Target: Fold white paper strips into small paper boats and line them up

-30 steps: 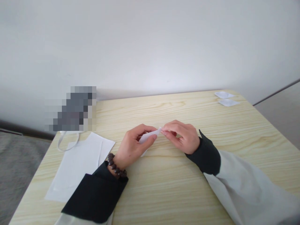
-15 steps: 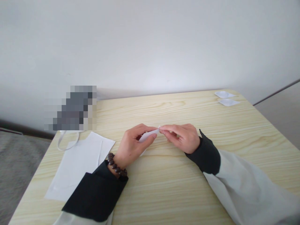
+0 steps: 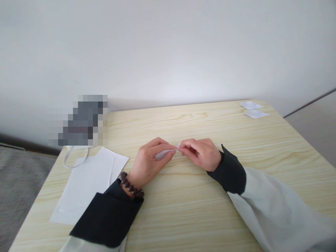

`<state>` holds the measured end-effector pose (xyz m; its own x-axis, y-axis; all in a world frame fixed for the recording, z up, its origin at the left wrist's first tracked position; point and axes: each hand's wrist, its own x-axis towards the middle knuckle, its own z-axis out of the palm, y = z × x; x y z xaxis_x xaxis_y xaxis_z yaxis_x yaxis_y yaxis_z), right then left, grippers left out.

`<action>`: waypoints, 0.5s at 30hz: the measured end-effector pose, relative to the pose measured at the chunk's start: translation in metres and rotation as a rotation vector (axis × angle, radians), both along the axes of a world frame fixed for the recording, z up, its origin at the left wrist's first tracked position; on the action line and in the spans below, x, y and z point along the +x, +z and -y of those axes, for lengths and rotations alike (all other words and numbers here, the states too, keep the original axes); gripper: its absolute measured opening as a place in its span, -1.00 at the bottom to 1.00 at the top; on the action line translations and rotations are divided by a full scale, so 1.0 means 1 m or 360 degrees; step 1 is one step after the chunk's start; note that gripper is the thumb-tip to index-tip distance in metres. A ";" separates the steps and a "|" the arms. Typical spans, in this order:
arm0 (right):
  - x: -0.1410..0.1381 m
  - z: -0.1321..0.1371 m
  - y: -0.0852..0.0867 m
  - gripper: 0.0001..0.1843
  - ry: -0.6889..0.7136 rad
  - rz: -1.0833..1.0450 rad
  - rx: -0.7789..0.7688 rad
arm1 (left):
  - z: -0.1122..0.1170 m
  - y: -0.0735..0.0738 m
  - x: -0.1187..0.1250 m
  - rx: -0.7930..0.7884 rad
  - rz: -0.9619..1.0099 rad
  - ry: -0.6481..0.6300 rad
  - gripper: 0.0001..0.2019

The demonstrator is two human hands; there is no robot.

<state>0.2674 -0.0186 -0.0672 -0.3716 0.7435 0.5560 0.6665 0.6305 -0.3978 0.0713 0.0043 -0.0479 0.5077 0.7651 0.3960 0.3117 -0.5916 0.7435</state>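
A small folded piece of white paper [image 3: 166,153] is held just above the wooden table [image 3: 199,203], near its middle. My left hand [image 3: 149,161], with a dark bead bracelet on the wrist, is closed around the paper's left part, thumb under and fingers over it. My right hand [image 3: 202,154] pinches the paper's right tip between thumb and forefinger. Both hands meet at the paper; much of it is hidden inside the left hand.
White paper sheets [image 3: 86,185] lie at the table's left, with a white cord loop [image 3: 76,157] behind them. A blurred-out object [image 3: 81,120] stands at the back left. Two small folded white pieces [image 3: 253,109] rest at the far right corner. A wall runs behind.
The paper has flattened and dropped slightly closer to the table. My right hand's pinch has shifted a little down and left along the tip; the left hand has stayed nearly still.
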 end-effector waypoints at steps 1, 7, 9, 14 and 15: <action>0.000 0.000 0.000 -0.90 0.0021 0.0029 -0.0008 | 0.000 0.000 0.000 0.0027 -0.0006 -0.0008 -0.87; 0.000 -0.001 0.000 -0.87 0.0044 0.0087 0.0020 | 0.001 -0.001 0.000 0.0264 -0.0109 0.0029 -0.86; 0.000 -0.001 0.001 -0.90 0.0055 0.0024 0.0010 | 0.001 -0.003 -0.001 0.0341 -0.0140 0.0058 -0.86; 0.001 -0.002 0.001 -0.93 0.0047 -0.0127 -0.0006 | -0.001 -0.008 -0.003 0.0454 -0.0191 0.0095 -0.83; 0.002 -0.003 0.000 -0.94 0.0025 -0.0148 0.0001 | -0.001 -0.008 -0.003 0.0471 -0.0216 0.0100 -0.82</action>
